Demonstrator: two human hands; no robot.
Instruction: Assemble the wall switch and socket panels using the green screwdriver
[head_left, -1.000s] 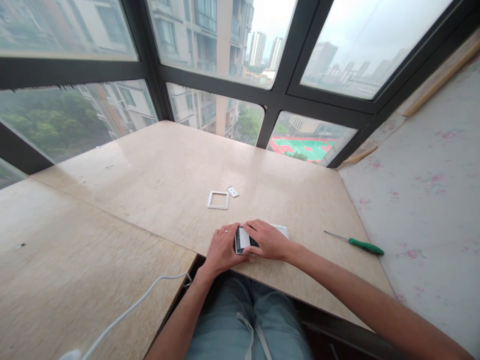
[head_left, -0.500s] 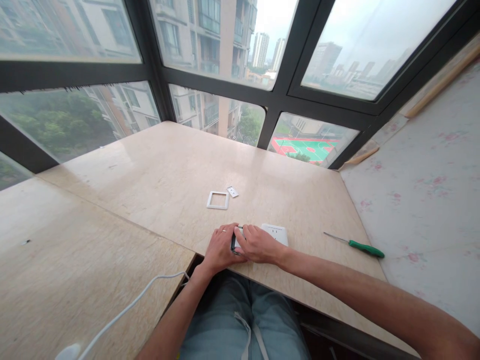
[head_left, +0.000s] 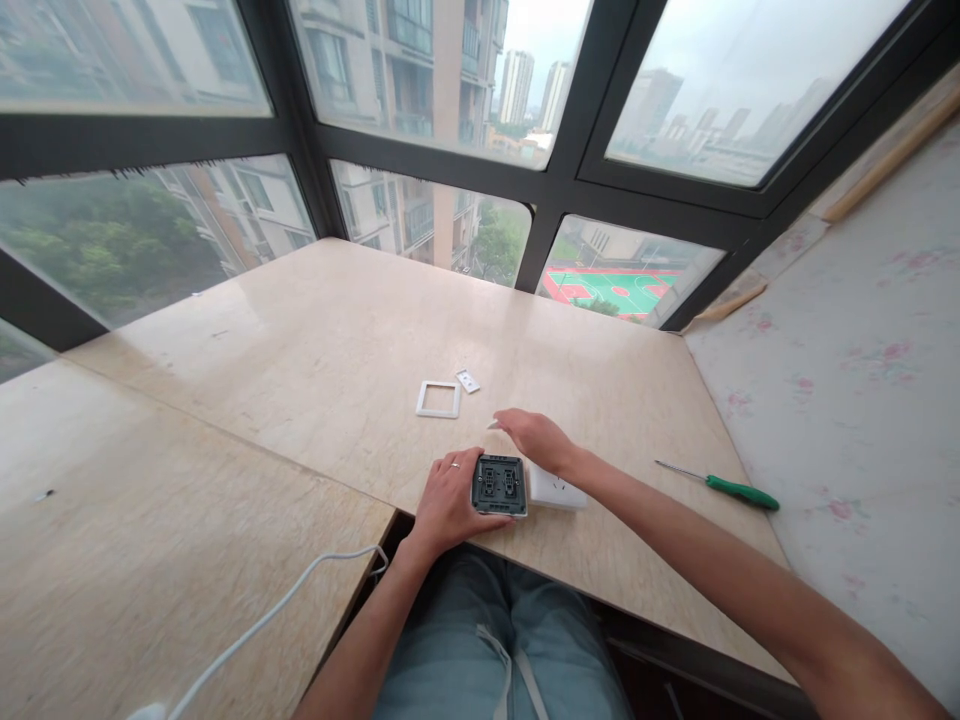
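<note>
My left hand (head_left: 448,497) rests near the table's front edge and holds a dark grey switch module (head_left: 499,485) by its left side, its face turned up. My right hand (head_left: 534,437) hovers just beyond the module with fingers pinched on a small white piece (head_left: 493,424) that pokes out past the fingertips. A white socket plate (head_left: 555,490) lies on the table right of the module, under my right wrist. Farther out lie a white square frame (head_left: 438,399) and a small white key cap (head_left: 468,381).
A green-handled screwdriver (head_left: 721,486) lies to the right on the beige table (head_left: 300,350). A white cable (head_left: 262,620) runs across the lower left board. Windows ring the far side; a flowered surface (head_left: 862,400) borders the right.
My right hand has lifted off the module and moved away from me with a small white piece. The module now lies uncovered with its dark face showing, held by my left hand.
</note>
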